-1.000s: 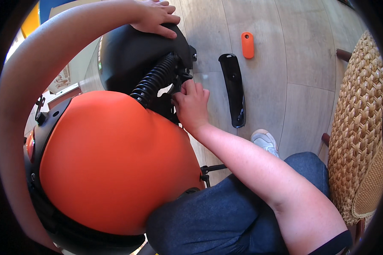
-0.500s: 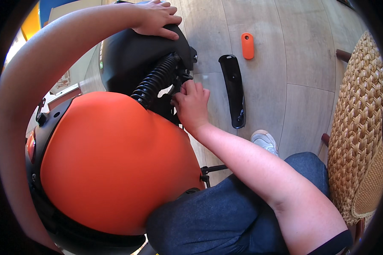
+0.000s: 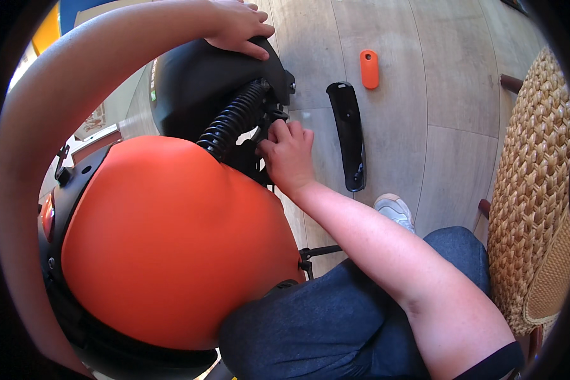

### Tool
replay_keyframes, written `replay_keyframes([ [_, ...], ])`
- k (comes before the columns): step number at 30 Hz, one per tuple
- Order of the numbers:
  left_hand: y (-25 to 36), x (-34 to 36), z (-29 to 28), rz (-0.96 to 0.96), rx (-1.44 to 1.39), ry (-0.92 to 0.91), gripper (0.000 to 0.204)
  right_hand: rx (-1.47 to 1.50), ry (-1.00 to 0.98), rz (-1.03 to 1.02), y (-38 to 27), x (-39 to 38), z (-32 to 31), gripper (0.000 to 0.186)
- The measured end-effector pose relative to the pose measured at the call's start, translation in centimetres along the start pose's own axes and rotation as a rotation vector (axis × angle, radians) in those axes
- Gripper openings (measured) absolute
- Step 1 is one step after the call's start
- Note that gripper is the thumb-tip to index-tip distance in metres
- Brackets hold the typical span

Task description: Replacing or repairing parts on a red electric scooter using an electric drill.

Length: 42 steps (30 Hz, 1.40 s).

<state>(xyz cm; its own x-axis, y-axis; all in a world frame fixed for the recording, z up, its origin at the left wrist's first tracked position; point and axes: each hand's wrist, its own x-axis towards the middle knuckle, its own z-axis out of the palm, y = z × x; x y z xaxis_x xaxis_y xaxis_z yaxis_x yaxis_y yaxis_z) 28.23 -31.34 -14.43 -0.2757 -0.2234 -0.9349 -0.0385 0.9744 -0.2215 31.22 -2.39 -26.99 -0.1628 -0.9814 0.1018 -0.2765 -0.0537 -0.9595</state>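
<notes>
A person's left hand (image 3: 237, 26) rests palm-down, fingers curled over the far top edge of a black seat (image 3: 202, 85), pressing on it rather than clamped round anything. The right hand (image 3: 288, 155) sits just right of a black coil spring (image 3: 234, 120), fingertips pinched together at a small black fitting (image 3: 273, 115) under the seat; what they hold, if anything, can't be told. Near left, a big orange shell w/ black rim (image 3: 164, 247) fills the view. On the pale floor (image 3: 437, 126) to the right lie a long black curved panel (image 3: 348, 136) and, farther off, a small orange tag (image 3: 369, 69), well apart from both hands. Wicker chair (image 3: 532, 190) at far right; a grey shoe (image 3: 396, 210) nearby.
</notes>
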Motion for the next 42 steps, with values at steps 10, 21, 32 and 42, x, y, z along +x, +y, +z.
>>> replay_keyframes([
  [10, -0.4, -0.1, -0.6, 0.01, -0.019, -0.032, 0.065, 0.04, 0.056, -0.084, 0.5, 0.3, 0.0, 0.011],
  [21, -0.4, 0.1, -0.8, 0.003, -0.027, -0.07, 0.066, -0.003, 0.042, -0.101, 0.6, 0.2, 0.3, 0.002],
  [32, -0.4, -0.1, -0.8, 0.031, -0.042, -0.046, 0.064, 0.473, 0.02, 0.17, 3.4, 1.5, -2.6, 0.01],
  [42, -0.8, -0.1, -0.6, -0.044, -0.078, -0.101, 0.065, 0.476, -0.315, 0.759, -3.8, -4.7, -0.8, 0.029],
])
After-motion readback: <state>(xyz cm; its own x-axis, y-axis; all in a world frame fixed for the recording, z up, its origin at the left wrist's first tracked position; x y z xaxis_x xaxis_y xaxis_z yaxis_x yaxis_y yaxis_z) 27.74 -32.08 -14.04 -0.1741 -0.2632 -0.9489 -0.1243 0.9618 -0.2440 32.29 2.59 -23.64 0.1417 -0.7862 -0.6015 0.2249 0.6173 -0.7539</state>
